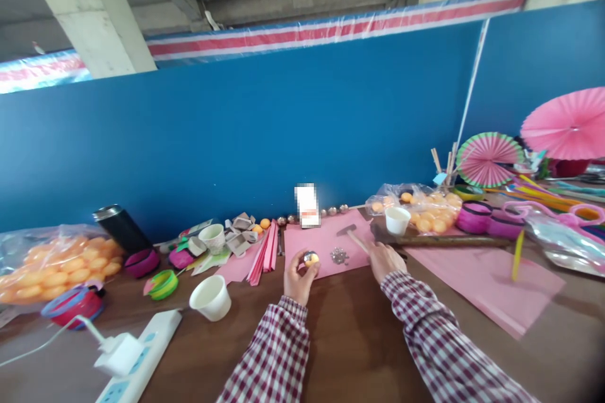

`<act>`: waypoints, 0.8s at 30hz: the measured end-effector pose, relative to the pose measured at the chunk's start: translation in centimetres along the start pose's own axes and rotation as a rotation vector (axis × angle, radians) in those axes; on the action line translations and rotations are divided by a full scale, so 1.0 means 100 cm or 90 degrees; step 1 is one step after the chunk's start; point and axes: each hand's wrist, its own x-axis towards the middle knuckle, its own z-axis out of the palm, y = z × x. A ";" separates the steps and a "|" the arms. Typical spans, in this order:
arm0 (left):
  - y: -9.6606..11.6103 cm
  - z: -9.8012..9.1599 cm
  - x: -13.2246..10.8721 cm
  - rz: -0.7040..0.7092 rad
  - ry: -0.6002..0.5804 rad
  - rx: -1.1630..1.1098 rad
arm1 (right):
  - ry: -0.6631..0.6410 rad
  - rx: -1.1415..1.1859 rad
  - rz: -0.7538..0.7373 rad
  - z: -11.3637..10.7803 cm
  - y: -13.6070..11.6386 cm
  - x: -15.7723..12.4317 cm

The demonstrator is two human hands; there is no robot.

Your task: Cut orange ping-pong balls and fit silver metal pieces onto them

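My left hand [297, 277] pinches an orange ping-pong ball [311, 259] between thumb and fingers; part of its surface is covered with shiny silver pieces. A pink sheet [307, 239] lies under it. To the right of the ball, a small pile of silver tacks or studs [338, 256] rests on the same sheet. My right hand [385, 261] is closed at the handle end of a small hammer [350, 231], whose head points left over the sheet. The fingertips of that hand are partly hidden.
Behind the sheet are a row of silver-covered balls [332, 211] and a blurred white box. Paper cups [210, 299], a power strip [146, 352] and a bag of orange balls [61, 264] stand left. A tray [444, 240], white cup [397, 220] and scissors [586, 214] are right. A blue partition [283, 119] closes the back.
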 end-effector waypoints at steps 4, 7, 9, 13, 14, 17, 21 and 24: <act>0.001 -0.003 0.001 -0.019 -0.015 -0.016 | 0.017 0.025 -0.026 0.003 0.002 0.003; -0.001 -0.008 0.005 -0.039 0.000 -0.064 | 0.051 0.117 -0.048 0.004 -0.003 0.002; -0.004 -0.012 0.010 -0.036 0.016 -0.083 | 0.073 0.217 -0.050 0.001 -0.010 -0.002; -0.006 -0.017 0.018 -0.020 0.070 -0.068 | 0.037 0.468 -0.103 -0.009 -0.025 -0.020; -0.006 -0.018 0.019 -0.020 0.079 -0.070 | 0.014 0.529 -0.122 -0.012 -0.028 -0.025; -0.005 -0.017 0.021 -0.039 0.089 -0.092 | -0.150 0.730 -0.081 -0.014 -0.036 -0.037; -0.007 -0.017 0.019 -0.038 0.063 -0.091 | -0.305 0.896 -0.024 -0.009 -0.046 -0.046; -0.009 -0.019 0.019 -0.021 0.037 -0.072 | -0.336 0.871 -0.052 -0.003 -0.054 -0.052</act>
